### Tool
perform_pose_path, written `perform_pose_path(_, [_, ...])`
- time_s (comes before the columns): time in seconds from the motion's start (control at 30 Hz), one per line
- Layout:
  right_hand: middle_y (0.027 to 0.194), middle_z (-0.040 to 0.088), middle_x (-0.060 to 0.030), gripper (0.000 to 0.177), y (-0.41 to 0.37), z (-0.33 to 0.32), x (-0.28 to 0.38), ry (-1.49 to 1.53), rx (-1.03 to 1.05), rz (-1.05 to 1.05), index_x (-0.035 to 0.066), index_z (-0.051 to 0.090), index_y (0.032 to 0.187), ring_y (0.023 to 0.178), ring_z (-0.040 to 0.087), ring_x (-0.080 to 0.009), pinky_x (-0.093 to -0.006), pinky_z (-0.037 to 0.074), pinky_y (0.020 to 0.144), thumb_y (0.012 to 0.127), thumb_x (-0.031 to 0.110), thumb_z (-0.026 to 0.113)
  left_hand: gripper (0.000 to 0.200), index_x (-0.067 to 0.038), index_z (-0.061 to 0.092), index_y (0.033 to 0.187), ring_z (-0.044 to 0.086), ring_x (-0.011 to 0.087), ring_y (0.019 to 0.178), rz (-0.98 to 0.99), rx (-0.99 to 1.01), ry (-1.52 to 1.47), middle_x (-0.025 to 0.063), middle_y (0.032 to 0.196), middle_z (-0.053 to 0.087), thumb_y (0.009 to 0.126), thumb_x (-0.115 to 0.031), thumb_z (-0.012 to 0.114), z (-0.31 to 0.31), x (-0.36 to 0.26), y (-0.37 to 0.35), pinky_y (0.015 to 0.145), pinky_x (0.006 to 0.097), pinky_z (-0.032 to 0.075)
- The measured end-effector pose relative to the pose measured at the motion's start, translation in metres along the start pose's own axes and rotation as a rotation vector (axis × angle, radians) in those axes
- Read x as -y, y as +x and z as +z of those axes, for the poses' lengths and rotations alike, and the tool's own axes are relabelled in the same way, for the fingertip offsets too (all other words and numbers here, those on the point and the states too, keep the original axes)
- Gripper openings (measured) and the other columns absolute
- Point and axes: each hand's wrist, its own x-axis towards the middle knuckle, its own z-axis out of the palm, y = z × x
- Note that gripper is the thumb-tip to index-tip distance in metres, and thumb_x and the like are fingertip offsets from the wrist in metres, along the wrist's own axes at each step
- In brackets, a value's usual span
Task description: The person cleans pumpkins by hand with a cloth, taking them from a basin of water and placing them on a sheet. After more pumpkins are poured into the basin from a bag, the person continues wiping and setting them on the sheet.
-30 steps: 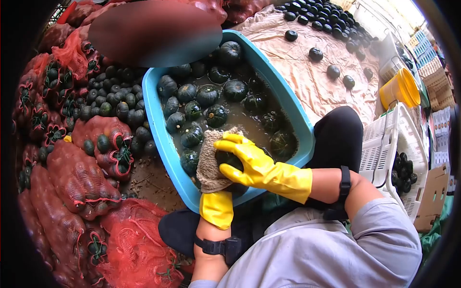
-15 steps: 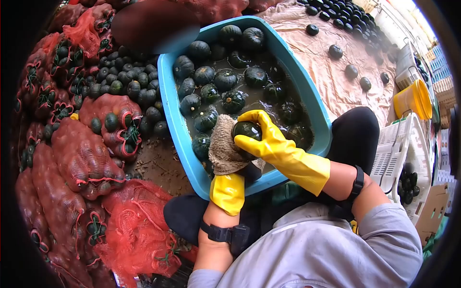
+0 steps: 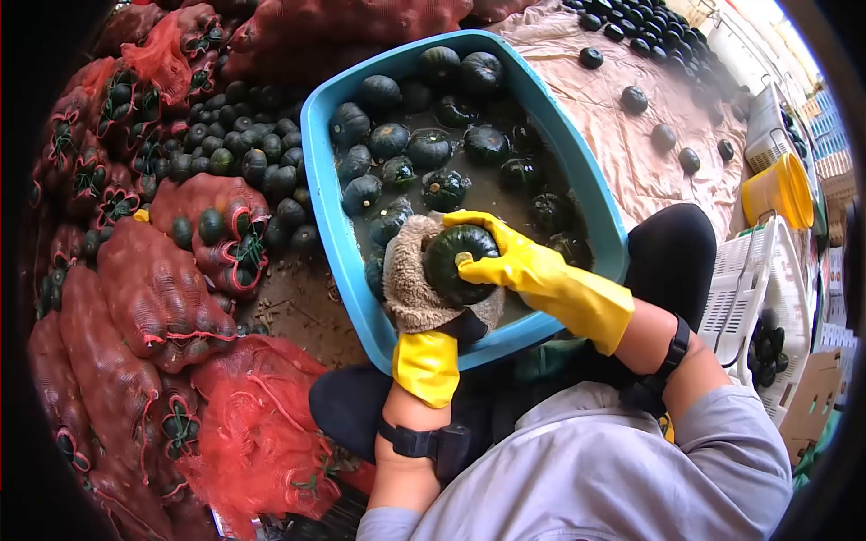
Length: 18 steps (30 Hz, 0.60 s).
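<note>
A dark green kabocha squash (image 3: 451, 257), wet and glossy, is held low over the near end of a blue tub (image 3: 329, 243). My right hand (image 3: 505, 257), in a yellow rubber glove, grips its right side, with the thumb across the front and fingers over the top. On the left, a brown fluffy cloth (image 3: 417, 279) wraps against the squash. Under that cloth is my left hand (image 3: 426, 365); only its yellow glove cuff shows, its fingers covered. Murky water and several more kabocha squashes (image 3: 428, 147) fill the tub.
Red mesh sacks (image 3: 149, 307) of squash are stacked along the left. Loose squashes (image 3: 257, 149) lie between them and the tub. Other squashes (image 3: 634, 99) rest on a beige sheet (image 3: 577, 108) at the upper right. A yellow bucket (image 3: 776, 191) and white crates (image 3: 735, 279) stand at right.
The squash has turned between my hands and shows more of its face. My right hand has shifted its grip, and its thumb now lies across the front. A dark blurred shape at the upper left has gone.
</note>
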Motion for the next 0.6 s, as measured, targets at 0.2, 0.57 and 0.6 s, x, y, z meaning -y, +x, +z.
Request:
perform_pose_path(0.2, [0.139,0.064,-0.0122,0.079,0.001,-0.005,-0.007,-0.632,-0.216,-0.039,0.011,0.05,0.157,0.128,0.062,-0.0232,-0.0372,0.047,0.115,0.087,0.017,0.086,0.07,-0.008,0.063,0.136,0.07,0.0399,0.11,0.049,-0.079,0.186,0.0162,0.119,0.072,0.074,-0.033,0.085,0.011,-0.024,-0.001,0.099,0.0524,0.051])
perform_pose_path(0.57, [0.136,0.066,-0.0195,0.082,0.025,0.002,-0.065,-0.338,-0.383,-0.418,0.008,0.054,0.151,0.128,0.065,-0.0301,-0.04,0.051,0.111,0.082,0.027,0.094,0.039,-0.009,0.069,0.118,0.073,0.0282,0.108,-0.033,-0.16,0.023,0.0109,0.111,0.074,0.084,-0.023,0.084,0.012,-0.027,0.0,0.099,0.0412,0.057])
perform_pose_path(0.6, [0.138,0.063,-0.0233,0.087,0.025,-0.007,-0.066,-0.802,-0.404,-0.731,0.011,0.054,0.151,0.132,0.062,-0.0355,-0.0433,0.05,0.113,0.076,0.026,0.096,0.038,-0.009,0.069,0.115,0.074,0.0292,0.105,-0.035,-0.123,0.05,0.011,0.108,0.075,0.083,-0.021,0.084,0.005,-0.03,0.002,0.097,0.0414,0.058])
